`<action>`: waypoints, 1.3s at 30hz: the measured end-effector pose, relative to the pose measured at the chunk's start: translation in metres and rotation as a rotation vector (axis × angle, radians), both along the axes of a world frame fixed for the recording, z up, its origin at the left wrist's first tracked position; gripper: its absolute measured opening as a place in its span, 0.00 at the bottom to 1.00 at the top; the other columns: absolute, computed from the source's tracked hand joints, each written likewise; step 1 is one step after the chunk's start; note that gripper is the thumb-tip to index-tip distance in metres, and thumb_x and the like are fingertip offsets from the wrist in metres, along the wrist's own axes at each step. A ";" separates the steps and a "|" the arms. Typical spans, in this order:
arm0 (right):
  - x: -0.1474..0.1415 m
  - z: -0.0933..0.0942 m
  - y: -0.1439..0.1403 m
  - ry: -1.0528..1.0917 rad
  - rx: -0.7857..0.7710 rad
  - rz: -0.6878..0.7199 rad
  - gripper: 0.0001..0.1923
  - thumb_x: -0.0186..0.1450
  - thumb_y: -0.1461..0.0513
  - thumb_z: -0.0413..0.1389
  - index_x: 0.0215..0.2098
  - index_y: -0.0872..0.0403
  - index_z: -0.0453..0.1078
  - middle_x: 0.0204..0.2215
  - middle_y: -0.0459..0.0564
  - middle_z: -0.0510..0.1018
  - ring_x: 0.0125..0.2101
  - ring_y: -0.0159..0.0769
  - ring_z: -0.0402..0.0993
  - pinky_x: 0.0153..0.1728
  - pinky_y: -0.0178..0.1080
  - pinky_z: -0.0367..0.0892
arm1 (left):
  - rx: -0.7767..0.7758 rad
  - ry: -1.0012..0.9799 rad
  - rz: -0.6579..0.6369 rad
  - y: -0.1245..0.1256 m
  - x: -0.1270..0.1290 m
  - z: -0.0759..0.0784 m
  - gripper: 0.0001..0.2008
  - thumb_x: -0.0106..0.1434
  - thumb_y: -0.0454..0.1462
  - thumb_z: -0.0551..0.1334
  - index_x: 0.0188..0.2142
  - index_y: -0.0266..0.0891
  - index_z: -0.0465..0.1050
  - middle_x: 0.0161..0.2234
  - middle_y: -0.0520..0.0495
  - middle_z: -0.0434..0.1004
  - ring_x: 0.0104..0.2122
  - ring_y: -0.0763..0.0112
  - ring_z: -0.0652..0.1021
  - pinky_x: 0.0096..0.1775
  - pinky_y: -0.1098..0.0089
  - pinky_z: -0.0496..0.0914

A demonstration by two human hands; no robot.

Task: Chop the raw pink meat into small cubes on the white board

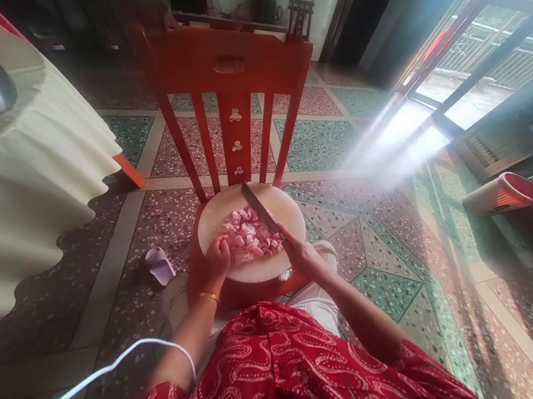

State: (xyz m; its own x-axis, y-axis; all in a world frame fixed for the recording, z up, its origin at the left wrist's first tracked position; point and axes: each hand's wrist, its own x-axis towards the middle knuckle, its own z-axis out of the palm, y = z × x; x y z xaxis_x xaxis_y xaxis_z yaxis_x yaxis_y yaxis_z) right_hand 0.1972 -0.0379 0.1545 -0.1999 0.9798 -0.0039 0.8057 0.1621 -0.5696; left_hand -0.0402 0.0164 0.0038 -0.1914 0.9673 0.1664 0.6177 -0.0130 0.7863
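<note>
The right hand (300, 253) grips the knife (261, 210) firmly, so the left hand (217, 259) should keep fingers curled on the meat (251, 237), away from the blade.

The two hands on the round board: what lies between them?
In the head view, the pile of pink meat cubes lies between the left hand and the right hand, which holds the knife over the board.
</note>
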 end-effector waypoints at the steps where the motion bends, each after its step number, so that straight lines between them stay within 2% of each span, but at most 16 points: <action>1: -0.002 0.010 0.000 0.020 0.051 -0.008 0.26 0.68 0.60 0.40 0.65 0.47 0.50 0.50 0.51 0.74 0.44 0.38 0.74 0.42 0.36 0.67 | 0.005 -0.005 0.017 0.001 0.000 0.000 0.16 0.63 0.38 0.46 0.42 0.38 0.69 0.42 0.42 0.75 0.43 0.64 0.75 0.47 0.65 0.68; 3: -0.009 0.018 0.005 0.046 0.116 -0.032 0.26 0.69 0.61 0.39 0.65 0.49 0.50 0.50 0.52 0.73 0.44 0.37 0.74 0.43 0.35 0.67 | 0.022 -0.025 0.064 0.002 0.002 -0.002 0.14 0.62 0.38 0.47 0.39 0.39 0.70 0.39 0.44 0.76 0.41 0.65 0.76 0.46 0.66 0.68; 4: -0.014 0.014 0.009 0.046 0.118 -0.040 0.26 0.68 0.62 0.39 0.65 0.50 0.50 0.50 0.52 0.74 0.43 0.36 0.75 0.44 0.35 0.67 | 0.028 -0.027 0.064 0.003 0.002 -0.003 0.14 0.62 0.38 0.48 0.39 0.39 0.71 0.39 0.44 0.77 0.41 0.65 0.76 0.45 0.67 0.69; 9: -0.022 -0.025 0.018 -0.095 -0.134 -0.001 0.28 0.66 0.64 0.43 0.64 0.55 0.53 0.43 0.55 0.78 0.37 0.40 0.77 0.40 0.38 0.69 | 0.050 0.029 0.039 0.002 0.002 -0.005 0.14 0.60 0.37 0.49 0.38 0.38 0.71 0.38 0.43 0.77 0.40 0.63 0.76 0.44 0.65 0.69; 11: -0.015 -0.020 0.015 -0.098 -0.148 0.006 0.27 0.66 0.63 0.43 0.64 0.54 0.52 0.41 0.54 0.79 0.37 0.41 0.77 0.39 0.39 0.70 | 0.029 0.036 0.019 0.002 0.001 -0.007 0.14 0.61 0.37 0.49 0.38 0.38 0.71 0.37 0.43 0.77 0.39 0.63 0.76 0.43 0.66 0.69; 14: -0.011 0.003 0.014 -0.012 0.012 -0.021 0.27 0.68 0.61 0.40 0.66 0.50 0.48 0.46 0.52 0.76 0.42 0.39 0.75 0.43 0.38 0.68 | 0.036 0.041 0.003 0.004 0.001 -0.011 0.14 0.61 0.37 0.49 0.38 0.39 0.72 0.38 0.45 0.77 0.40 0.64 0.76 0.44 0.67 0.69; 16: -0.018 0.008 0.018 0.039 0.108 -0.049 0.28 0.69 0.61 0.40 0.67 0.49 0.44 0.51 0.52 0.73 0.46 0.38 0.73 0.46 0.37 0.66 | 0.066 0.044 0.017 0.004 0.001 -0.014 0.14 0.61 0.37 0.49 0.38 0.39 0.72 0.38 0.45 0.77 0.40 0.65 0.76 0.45 0.67 0.68; 18: -0.028 -0.005 0.025 0.049 0.099 -0.048 0.29 0.68 0.62 0.40 0.67 0.50 0.43 0.53 0.52 0.71 0.47 0.39 0.72 0.46 0.38 0.66 | 0.075 0.048 0.013 0.004 0.001 -0.015 0.14 0.62 0.37 0.49 0.38 0.39 0.72 0.38 0.45 0.77 0.40 0.65 0.76 0.45 0.67 0.68; 22: -0.030 -0.037 0.031 -0.024 -0.110 0.015 0.28 0.66 0.64 0.44 0.65 0.53 0.50 0.49 0.54 0.75 0.44 0.40 0.74 0.43 0.39 0.68 | 0.073 0.064 0.003 0.002 -0.001 -0.010 0.14 0.60 0.37 0.49 0.38 0.38 0.72 0.37 0.43 0.77 0.39 0.63 0.76 0.43 0.65 0.69; 25: -0.016 -0.022 0.024 -0.029 -0.099 0.004 0.26 0.67 0.62 0.43 0.64 0.52 0.53 0.45 0.52 0.77 0.41 0.40 0.75 0.42 0.38 0.68 | 0.058 0.061 -0.005 0.001 0.000 -0.009 0.13 0.61 0.37 0.50 0.38 0.39 0.72 0.37 0.44 0.77 0.38 0.64 0.76 0.42 0.66 0.69; 27: -0.010 -0.002 0.020 -0.002 0.006 -0.038 0.27 0.68 0.61 0.42 0.65 0.50 0.50 0.47 0.51 0.76 0.41 0.39 0.75 0.42 0.36 0.67 | 0.075 0.064 0.006 0.002 0.002 -0.011 0.13 0.61 0.37 0.50 0.37 0.39 0.72 0.37 0.45 0.77 0.38 0.64 0.76 0.43 0.66 0.69; 29: -0.011 0.007 0.018 0.027 0.108 -0.096 0.27 0.69 0.60 0.40 0.66 0.50 0.47 0.49 0.52 0.74 0.42 0.38 0.75 0.43 0.36 0.67 | 0.114 0.061 0.022 0.003 0.002 -0.015 0.13 0.61 0.36 0.49 0.37 0.39 0.72 0.37 0.45 0.77 0.39 0.65 0.76 0.44 0.67 0.69; 31: -0.016 -0.002 0.020 0.018 0.108 -0.133 0.26 0.69 0.60 0.40 0.66 0.51 0.48 0.50 0.53 0.74 0.42 0.38 0.75 0.43 0.37 0.67 | 0.128 0.054 0.018 0.003 0.002 -0.017 0.13 0.61 0.36 0.50 0.37 0.39 0.72 0.36 0.46 0.77 0.38 0.65 0.76 0.43 0.67 0.69; 35: -0.014 -0.032 0.023 -0.038 -0.089 -0.082 0.25 0.67 0.62 0.44 0.62 0.54 0.58 0.46 0.55 0.76 0.41 0.39 0.76 0.43 0.37 0.68 | 0.116 0.066 0.016 0.002 0.000 -0.014 0.13 0.60 0.36 0.50 0.36 0.37 0.73 0.35 0.44 0.77 0.37 0.63 0.76 0.41 0.66 0.69; 37: -0.005 -0.026 0.022 0.013 -0.060 -0.069 0.25 0.67 0.62 0.43 0.63 0.52 0.56 0.47 0.53 0.76 0.43 0.39 0.75 0.43 0.37 0.68 | 0.106 0.066 -0.008 0.002 0.000 -0.011 0.13 0.60 0.37 0.50 0.36 0.38 0.73 0.35 0.44 0.77 0.37 0.63 0.76 0.41 0.66 0.69; 39: 0.002 -0.008 0.020 0.081 0.027 -0.087 0.26 0.69 0.60 0.41 0.65 0.51 0.51 0.48 0.52 0.75 0.44 0.39 0.74 0.42 0.37 0.68 | 0.106 0.069 -0.026 0.002 0.001 -0.009 0.14 0.61 0.37 0.49 0.36 0.38 0.73 0.36 0.45 0.77 0.37 0.64 0.76 0.42 0.66 0.69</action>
State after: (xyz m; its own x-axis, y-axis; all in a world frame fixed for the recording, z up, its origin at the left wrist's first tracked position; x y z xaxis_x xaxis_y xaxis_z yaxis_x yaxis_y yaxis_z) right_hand 0.1988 -0.0180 0.1468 -0.1126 0.9930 0.0351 0.7689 0.1095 -0.6300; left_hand -0.0392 0.0181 -0.0051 -0.1515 0.9481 0.2795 0.6686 -0.1100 0.7355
